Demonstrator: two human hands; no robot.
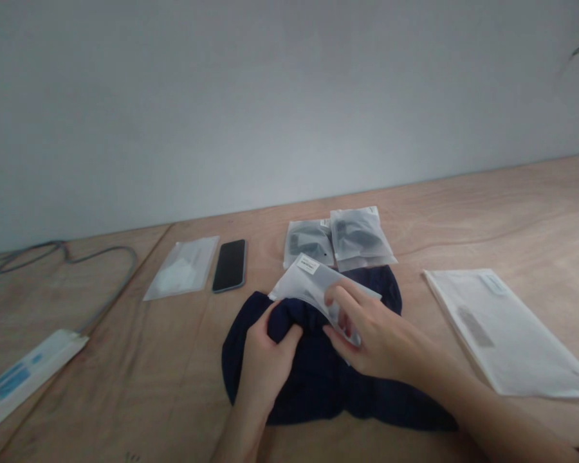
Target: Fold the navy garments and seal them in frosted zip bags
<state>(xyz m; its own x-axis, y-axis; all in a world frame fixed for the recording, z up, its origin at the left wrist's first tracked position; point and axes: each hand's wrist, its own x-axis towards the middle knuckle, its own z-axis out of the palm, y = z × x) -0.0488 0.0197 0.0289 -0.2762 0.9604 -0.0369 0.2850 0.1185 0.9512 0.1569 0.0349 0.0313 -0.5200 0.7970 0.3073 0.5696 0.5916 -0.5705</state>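
Observation:
A dark navy cloth garment (pixel 313 392) lies bunched on the wooden table in front of me. My left hand (pixel 267 350) is closed on a fold of it, thumb and fingers pinching the fabric. Across the far part of the cloth lies a frosted zip bag (pixel 289 275) with a white barcode label. My right hand (pixel 361 328) is closed round the near right edge of this bag, fingers curled at what looks like its mouth. The folded cloth touches the bag's near side. I cannot tell whether any of it is inside.
Two frosted bags with dark contents (pixel 309 243) (pixel 361 235) lie behind. To the left are a phone (pixel 230 265) and a flat frosted bag (pixel 183 267). A large white pouch (pixel 511 334) lies right. A power strip (pixel 29 379) with a grey cable (pixel 110 292) sits far left.

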